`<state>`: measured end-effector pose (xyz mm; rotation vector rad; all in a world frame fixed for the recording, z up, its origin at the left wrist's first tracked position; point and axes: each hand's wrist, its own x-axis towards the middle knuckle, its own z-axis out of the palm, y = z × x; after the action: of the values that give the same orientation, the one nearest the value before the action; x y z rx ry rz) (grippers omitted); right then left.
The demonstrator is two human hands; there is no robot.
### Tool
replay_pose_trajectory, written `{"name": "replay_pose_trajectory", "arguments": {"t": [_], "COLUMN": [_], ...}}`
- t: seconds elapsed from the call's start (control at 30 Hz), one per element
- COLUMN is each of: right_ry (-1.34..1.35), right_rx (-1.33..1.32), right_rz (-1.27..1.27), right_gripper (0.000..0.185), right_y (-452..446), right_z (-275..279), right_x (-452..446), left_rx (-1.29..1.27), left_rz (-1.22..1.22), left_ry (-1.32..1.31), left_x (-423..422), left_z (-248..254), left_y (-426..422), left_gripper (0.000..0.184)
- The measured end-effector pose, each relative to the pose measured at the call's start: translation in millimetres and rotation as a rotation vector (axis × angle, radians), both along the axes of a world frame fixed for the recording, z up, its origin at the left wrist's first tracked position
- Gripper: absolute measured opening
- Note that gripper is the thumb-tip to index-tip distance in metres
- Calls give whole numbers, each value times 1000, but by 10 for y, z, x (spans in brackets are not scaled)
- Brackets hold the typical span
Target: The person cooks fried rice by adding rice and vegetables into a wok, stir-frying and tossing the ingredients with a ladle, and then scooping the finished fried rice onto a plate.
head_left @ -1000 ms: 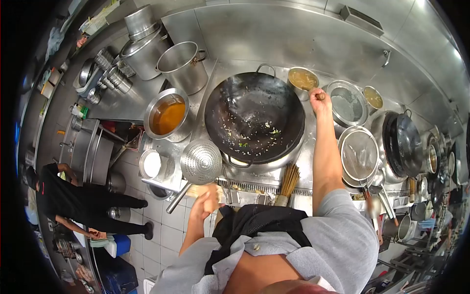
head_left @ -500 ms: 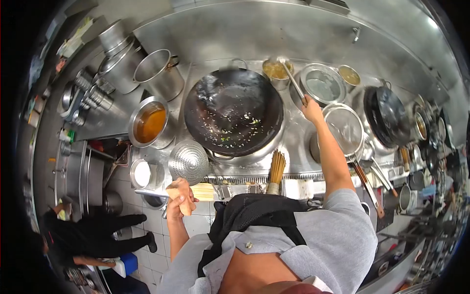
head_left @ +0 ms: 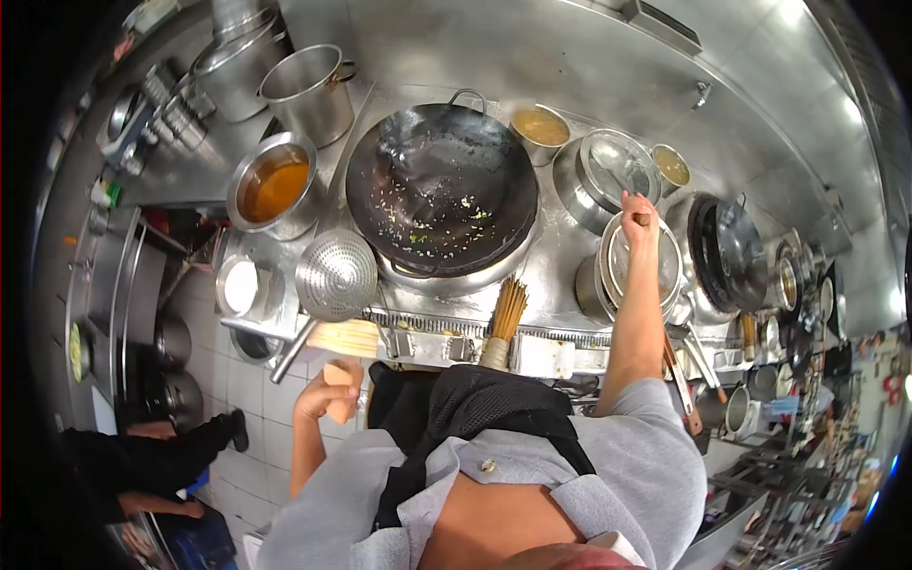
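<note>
My right hand (head_left: 639,217) is closed around a ladle's handle end (head_left: 642,220). Most of the ladle is hard to make out; its head seems to be over the steel pot (head_left: 570,182) of cloudy liquid at the back right. My left hand (head_left: 328,391), down at the front edge of the stove, grips a tan folded cloth (head_left: 342,385). Above that hand a perforated skimmer (head_left: 336,274) rests with its handle pointing toward me. In the middle sits a black wok (head_left: 446,180), with rice grains and green bits scattered on its inside.
Left of the wok stands a pot of orange-brown liquid (head_left: 277,190). A bamboo brush (head_left: 504,318) stands upright at the front rail. Stacked woks (head_left: 736,252) are on the right. Another person in black (head_left: 142,465) is at the lower left.
My right hand has swung the ladle right, away from the rear pot of yellowish broth. My left hand has dropped lower with the cloth. The view has shifted, and the co-worker has moved.
</note>
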<state>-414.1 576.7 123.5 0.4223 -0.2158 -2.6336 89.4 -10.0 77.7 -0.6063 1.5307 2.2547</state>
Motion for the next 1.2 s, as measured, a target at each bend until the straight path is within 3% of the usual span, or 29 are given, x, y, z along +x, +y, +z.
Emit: {"name": "replay_pose_trajectory", "arguments": {"t": [0.07,0.13,0.27,0.4,0.63,0.83,0.9,1.0,1.03,1.13,1.2], "right_ry": [2,46,17,71,117,98,33,-41,-35,107,228], "right_rx": [35,43,49,79,28,173,278,646,638,1023,1184], "right_rz": [-11,-17,-15,21,103,204,217,303,305,500,444], "right_gripper": [33,29,27,29,38,41,39,38,38,38,40], "right_y": [-265,-452,-768,-1198,-1737,-1792,-1714,-1729,-1773,-1842,-1694], "right_z": [200,227,737,1186,1253,1094,1057,1091,1114,1218,1061], "right_x": [112,275,985,1765,3027,3862,4043,4226,4226,4088,3769], "left_rx": [-219,-223,-538,-625,-676,-690,-684,-678,-676,-695,-681], "left_rz": [-275,-231,-446,-634,-775,-717,-671,-688,-690,-650,-605], "left_ry": [-140,-179,-403,-479,-442,-431,-446,-547,-590,-571,-553], "left_x": [223,600,1130,1303,1086,643,642,692,679,962,1141], "left_z": [-248,-712,-1777,-2271,-2559,-2393,-2359,-2258,-2229,-2616,-2754], "left_y": [-57,-258,-562,-778,-1067,-1199,-1198,-1050,-1025,-930,-830], "left_gripper": [48,49,50,52,55,62,68,67,66,68,69]}}
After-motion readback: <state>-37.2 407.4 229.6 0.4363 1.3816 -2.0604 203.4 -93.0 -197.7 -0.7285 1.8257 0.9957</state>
